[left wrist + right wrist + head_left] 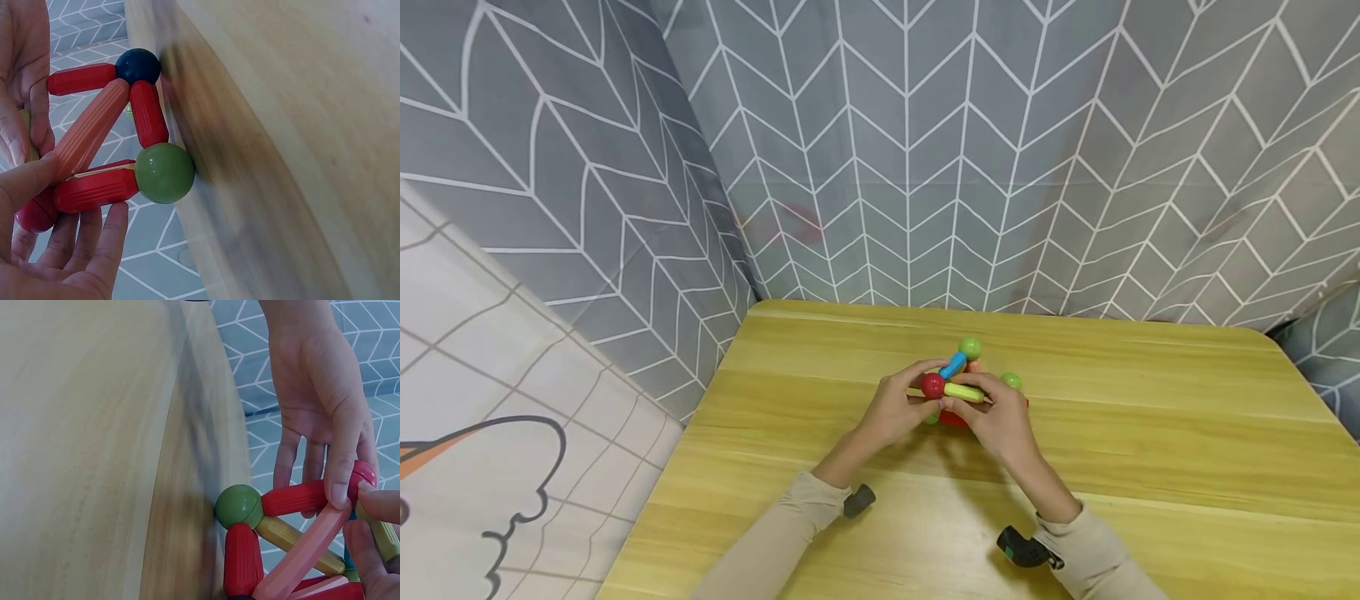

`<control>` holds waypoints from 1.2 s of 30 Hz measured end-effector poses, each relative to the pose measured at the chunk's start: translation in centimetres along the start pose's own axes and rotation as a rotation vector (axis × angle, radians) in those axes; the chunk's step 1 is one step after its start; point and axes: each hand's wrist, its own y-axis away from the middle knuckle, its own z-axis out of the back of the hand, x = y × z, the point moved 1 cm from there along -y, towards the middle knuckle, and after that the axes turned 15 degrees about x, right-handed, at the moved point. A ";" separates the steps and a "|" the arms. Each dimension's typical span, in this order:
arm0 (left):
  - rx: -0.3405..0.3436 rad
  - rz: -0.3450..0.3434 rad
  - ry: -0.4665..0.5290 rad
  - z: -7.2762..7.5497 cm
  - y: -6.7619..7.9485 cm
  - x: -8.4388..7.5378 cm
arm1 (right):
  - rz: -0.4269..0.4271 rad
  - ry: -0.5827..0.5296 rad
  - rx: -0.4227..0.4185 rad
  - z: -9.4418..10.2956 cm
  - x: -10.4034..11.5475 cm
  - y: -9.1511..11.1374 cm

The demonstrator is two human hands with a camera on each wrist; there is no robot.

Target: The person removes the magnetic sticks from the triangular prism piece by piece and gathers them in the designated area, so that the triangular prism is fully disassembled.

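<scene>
A frame of magnetic sticks and balls stands on the wooden table between the hands. My left hand grips its top corner around the red ball, its thumb against the salmon stick and its fingers beneath the red stick. With thumb and fingers, my right hand pinches a yellow-green stick, whose end meets the red ball. A blue stick runs from that ball toward a green ball. Lower corners include a dark blue ball and another green ball.
The wooden table spreads around the frame, its far edge meeting a grey chevron-patterned curtain. Dark wrist cameras are worn at both sleeves. At the left hangs a white cloth with a printed figure.
</scene>
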 end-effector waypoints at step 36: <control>0.027 -0.011 -0.020 0.1 -0.5 1.8 | 0.099 0.156 -0.115 -1.1 0.4 -0.1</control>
